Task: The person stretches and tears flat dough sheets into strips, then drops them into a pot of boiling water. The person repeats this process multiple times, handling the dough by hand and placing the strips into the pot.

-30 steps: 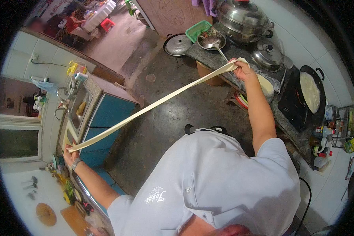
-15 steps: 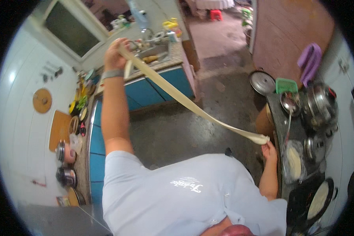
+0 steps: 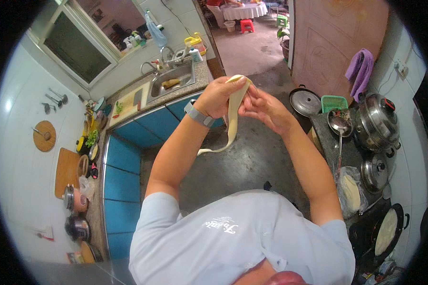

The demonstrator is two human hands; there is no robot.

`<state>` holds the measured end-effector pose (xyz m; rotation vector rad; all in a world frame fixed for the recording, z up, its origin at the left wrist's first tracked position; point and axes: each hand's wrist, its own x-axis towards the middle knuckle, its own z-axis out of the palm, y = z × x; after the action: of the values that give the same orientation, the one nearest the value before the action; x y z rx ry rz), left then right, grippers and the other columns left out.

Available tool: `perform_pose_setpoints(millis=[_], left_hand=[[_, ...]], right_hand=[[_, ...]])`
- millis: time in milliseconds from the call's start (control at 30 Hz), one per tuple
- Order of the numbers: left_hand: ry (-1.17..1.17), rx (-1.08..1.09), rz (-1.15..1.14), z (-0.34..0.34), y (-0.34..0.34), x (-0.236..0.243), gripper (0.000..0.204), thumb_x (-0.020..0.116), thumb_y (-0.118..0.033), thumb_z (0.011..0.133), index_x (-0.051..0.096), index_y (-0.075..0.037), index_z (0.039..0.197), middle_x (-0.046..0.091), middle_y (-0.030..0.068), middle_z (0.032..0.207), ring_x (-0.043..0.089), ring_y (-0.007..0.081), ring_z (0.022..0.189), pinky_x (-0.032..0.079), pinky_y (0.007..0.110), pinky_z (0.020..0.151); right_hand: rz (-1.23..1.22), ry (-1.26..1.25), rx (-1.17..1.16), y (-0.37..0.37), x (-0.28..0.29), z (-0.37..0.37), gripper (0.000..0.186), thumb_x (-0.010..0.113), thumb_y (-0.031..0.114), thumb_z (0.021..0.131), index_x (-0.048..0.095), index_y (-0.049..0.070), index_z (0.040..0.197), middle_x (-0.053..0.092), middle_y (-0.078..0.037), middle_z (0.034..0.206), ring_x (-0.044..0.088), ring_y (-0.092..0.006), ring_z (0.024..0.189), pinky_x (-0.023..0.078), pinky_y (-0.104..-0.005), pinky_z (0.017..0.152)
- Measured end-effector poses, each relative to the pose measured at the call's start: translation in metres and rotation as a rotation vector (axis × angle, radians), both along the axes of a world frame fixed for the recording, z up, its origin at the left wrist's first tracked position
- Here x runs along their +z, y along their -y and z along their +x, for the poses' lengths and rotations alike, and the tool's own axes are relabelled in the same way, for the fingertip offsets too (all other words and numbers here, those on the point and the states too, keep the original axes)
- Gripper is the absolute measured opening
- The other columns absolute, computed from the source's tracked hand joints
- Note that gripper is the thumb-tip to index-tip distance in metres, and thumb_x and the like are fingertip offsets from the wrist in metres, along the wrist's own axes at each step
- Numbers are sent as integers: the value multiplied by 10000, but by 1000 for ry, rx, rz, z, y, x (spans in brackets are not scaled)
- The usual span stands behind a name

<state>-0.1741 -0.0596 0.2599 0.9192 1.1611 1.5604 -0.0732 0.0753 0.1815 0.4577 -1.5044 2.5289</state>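
Note:
A long, pale strip of dough (image 3: 232,116) is looped over at the top between my hands, in front of my chest. My left hand (image 3: 215,99), with a grey watch on its wrist, grips the loop, thumb over the dough. Close against the strip's other side is my right hand (image 3: 270,112), its fingers curled on the dough's edge; the fingertips are partly hidden. Below the hands the strip hangs down, and its thin tail curves left past my left forearm.
At right, a counter holds a black pan (image 3: 387,232) with a pale flat sheet in it, bagged dough (image 3: 351,192), a steel pot (image 3: 375,121) and a ladle (image 3: 340,123). A sink (image 3: 173,85) and cutting board (image 3: 131,107) stand ahead left. A lidded pan (image 3: 305,102) sits by the door.
My hands have come together from far apart. The dough strip, stretched between them before, is now folded over and hanging down. My view has shifted slightly.

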Motion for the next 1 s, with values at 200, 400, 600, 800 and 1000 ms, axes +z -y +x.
perform_pose_setpoints(millis=[200, 400, 600, 800, 1000], left_hand=[[57, -6, -40, -2, 7, -12, 409, 366, -309, 922, 535, 57, 855, 563, 120, 561, 522, 149, 388, 448, 227, 398], [64, -95, -39, -6, 5, -16, 410, 387, -310, 919, 544, 68, 926, 579, 123, 604, 556, 160, 438, 475, 236, 439], [-17, -94, -25, 2, -3, -21, 362, 439, -284, 906, 546, 59, 956, 598, 122, 682, 605, 172, 569, 502, 256, 504], [-13, -214, -87, 14, -14, -24, 358, 441, -269, 904, 529, 73, 960, 612, 148, 704, 617, 201, 588, 515, 288, 554], [2, -256, -61, 39, -28, -36, 357, 444, -269, 902, 515, 75, 965, 613, 178, 723, 628, 237, 630, 522, 331, 598]], right_hand=[[233, -6, -82, -6, 33, 10, 500, 634, 81, 769, 442, 5, 1224, 575, -40, 1024, 563, -118, 901, 451, -261, 808], [489, 77, -117, -24, 51, 15, 407, 624, 19, 746, 539, 7, 1143, 607, -39, 980, 555, -99, 863, 452, -238, 776], [680, 129, -180, -46, 50, 18, 340, 608, 61, 778, 559, 7, 1110, 608, -32, 955, 543, -86, 802, 443, -229, 717], [537, 73, -437, -58, 58, 26, 202, 532, 178, 854, 599, 8, 940, 589, -5, 796, 537, -84, 745, 439, -231, 672], [1140, -88, -860, -55, 97, 35, 156, 551, 176, 851, 620, 36, 856, 598, 8, 727, 542, -63, 632, 450, -213, 552]])
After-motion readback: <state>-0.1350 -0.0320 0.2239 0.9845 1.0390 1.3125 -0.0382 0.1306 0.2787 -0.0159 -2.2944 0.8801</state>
